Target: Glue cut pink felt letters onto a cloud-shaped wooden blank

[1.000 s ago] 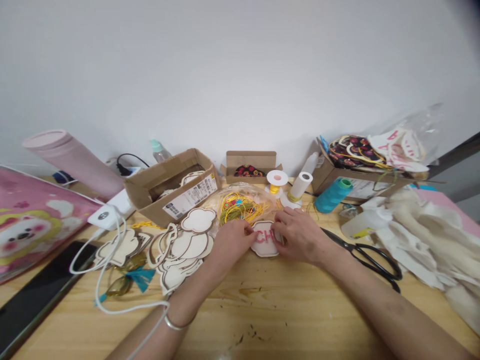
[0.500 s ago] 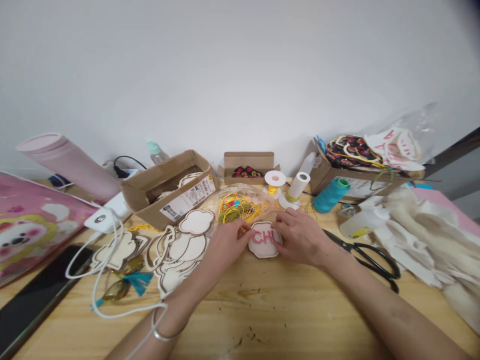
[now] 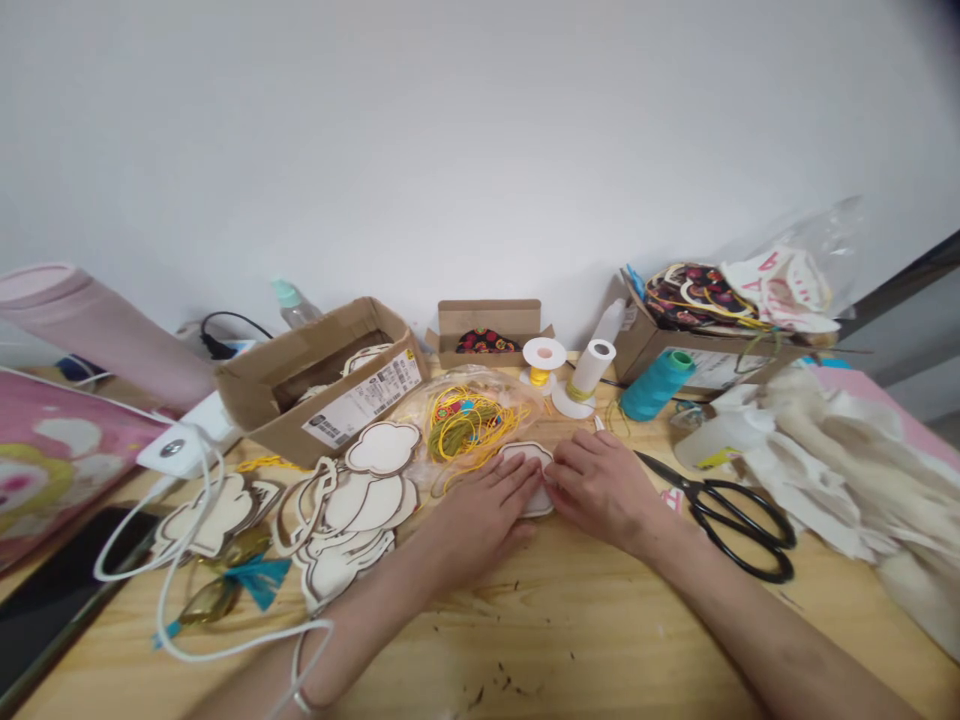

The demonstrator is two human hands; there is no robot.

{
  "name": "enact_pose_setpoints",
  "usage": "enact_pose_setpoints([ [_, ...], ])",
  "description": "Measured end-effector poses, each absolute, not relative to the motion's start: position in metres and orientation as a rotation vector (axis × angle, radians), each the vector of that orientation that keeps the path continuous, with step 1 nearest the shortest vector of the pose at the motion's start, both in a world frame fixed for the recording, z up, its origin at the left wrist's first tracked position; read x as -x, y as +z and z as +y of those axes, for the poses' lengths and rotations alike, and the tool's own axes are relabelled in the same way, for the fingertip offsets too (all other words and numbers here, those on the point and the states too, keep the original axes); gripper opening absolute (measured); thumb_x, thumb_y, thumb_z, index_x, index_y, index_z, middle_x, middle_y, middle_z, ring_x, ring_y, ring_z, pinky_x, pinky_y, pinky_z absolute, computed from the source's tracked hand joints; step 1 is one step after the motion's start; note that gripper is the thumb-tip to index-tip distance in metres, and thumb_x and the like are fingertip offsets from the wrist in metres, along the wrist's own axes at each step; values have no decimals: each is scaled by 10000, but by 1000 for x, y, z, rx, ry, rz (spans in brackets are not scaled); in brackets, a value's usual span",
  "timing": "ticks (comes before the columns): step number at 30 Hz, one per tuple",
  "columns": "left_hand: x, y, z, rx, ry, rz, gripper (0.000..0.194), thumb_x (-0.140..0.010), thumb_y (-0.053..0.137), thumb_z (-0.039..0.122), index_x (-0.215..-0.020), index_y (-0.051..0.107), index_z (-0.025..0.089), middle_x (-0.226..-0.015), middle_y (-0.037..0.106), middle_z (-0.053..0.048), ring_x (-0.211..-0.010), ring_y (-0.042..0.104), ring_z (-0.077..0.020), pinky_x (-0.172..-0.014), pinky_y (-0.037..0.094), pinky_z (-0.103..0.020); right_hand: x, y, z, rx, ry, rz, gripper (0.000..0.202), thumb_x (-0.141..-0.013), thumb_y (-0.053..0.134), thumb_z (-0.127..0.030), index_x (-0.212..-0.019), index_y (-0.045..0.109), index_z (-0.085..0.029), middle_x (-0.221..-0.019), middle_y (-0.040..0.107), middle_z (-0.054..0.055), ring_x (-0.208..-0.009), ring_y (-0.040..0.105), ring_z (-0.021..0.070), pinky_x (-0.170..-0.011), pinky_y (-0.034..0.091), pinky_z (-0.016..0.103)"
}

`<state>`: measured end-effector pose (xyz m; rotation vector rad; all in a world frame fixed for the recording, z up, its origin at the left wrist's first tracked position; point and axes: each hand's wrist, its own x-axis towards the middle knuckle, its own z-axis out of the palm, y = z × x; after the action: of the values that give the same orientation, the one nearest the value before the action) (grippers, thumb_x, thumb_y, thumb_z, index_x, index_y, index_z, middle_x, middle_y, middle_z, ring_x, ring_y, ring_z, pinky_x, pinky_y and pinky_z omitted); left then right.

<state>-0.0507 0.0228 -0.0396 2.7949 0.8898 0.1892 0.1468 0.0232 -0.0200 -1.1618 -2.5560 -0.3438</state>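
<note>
A white cloud-shaped piece [image 3: 536,506] with a dark rim lies on the wooden table; no lettering shows on its visible part. My left hand [image 3: 480,510] rests flat across it, fingers stretched out. Curled fingers of my right hand [image 3: 604,485] touch its right edge; whatever they pinch is hidden. A small pink-and-white lettered piece [image 3: 672,498] lies just right of my right wrist, beside black scissors [image 3: 739,510]. Behind my hands is a clear bag of yellow and green cords [image 3: 469,420].
Cloud-shaped pieces [image 3: 367,500] lie left of my hands, near an open cardboard box [image 3: 360,400]. Thread spools, a teal cone [image 3: 660,385] and a filled box [image 3: 705,360] stand behind. White cloth [image 3: 817,470] is at right; a white cable [image 3: 225,655] crosses my left forearm.
My left hand has moved from the piece's left edge to lie flat over it. The pink lettering between my hands is gone from view, and a pink lettered piece now shows beside the scissors.
</note>
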Motion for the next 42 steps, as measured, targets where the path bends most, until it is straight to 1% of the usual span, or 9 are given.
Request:
enact_pose_setpoints([
  [7,54,-42,25,-2776,207,868,564,-876,369,418,-1368,273,159,-1415,333,-90,-1324,240,-217,-1091,189,-382,-146,-21,25,1076,-416,-2597,93,-759,587,-196,-675,624,-182,-630,574,13,-668,424,151,-599,242,306],
  [19,54,-39,31,-2747,234,868,534,-868,381,431,-1354,300,227,-1363,430,-55,-1318,259,-228,-1084,162,-425,-147,-19,27,1040,-415,-2745,118,-804,549,-179,-700,604,-185,-642,557,9,-694,430,146,-582,238,321],
  [24,55,-37,32,-2727,182,851,527,-868,379,429,-1354,304,238,-1376,413,-41,-1331,217,-247,-1087,133,-454,-148,-25,25,1041,-306,-2776,92,-802,553,-176,-737,619,-177,-665,571,13,-739,447,155,-613,266,313],
  [28,59,-30,33,-2660,228,834,536,-866,396,394,-1362,287,223,-1393,383,-57,-1328,233,-222,-1081,180,-441,-160,-20,22,1153,-158,-2714,122,-821,523,-207,-776,636,-194,-727,595,26,-733,463,153,-632,299,299],
  [33,69,-21,36,-2622,330,815,446,-867,409,356,-1290,412,217,-1418,328,-84,-1322,253,-218,-1076,199,-450,-166,1,10,1217,-191,-2483,202,-855,455,-206,-865,655,-178,-812,626,67,-721,484,157,-642,366,290],
  [35,72,-22,35,-2662,335,856,455,-865,409,371,-1292,408,215,-1418,326,-86,-1322,252,-231,-1076,190,-466,-161,2,4,1214,-231,-2492,196,-841,478,-230,-917,650,-176,-914,638,92,-810,514,189,-690,403,317],
  [37,74,-24,30,-2712,313,922,499,-865,395,400,-1321,366,199,-1419,322,-91,-1324,242,-240,-1075,188,-471,-154,-4,-2,1253,-249,-2523,248,-814,523,-285,-1008,630,-173,-1063,618,118,-970,508,238,-794,417,377],
  [40,76,-31,20,-2784,245,1005,568,-861,374,434,-1360,296,173,-1429,302,-96,-1333,208,-255,-1079,162,-473,-147,-20,-8,1332,-247,-2566,455,-775,566,-406,-1165,555,-172,-1272,511,118,-1183,400,304,-937,351,457],
  [42,76,-35,15,-2820,214,1029,602,-852,390,424,-1382,240,181,-1446,266,-87,-1343,170,-264,-1079,134,-488,-145,-29,-10,1355,-248,-2596,542,-777,543,-463,-1229,505,-165,-1337,453,104,-1251,327,329,-978,304,487],
])
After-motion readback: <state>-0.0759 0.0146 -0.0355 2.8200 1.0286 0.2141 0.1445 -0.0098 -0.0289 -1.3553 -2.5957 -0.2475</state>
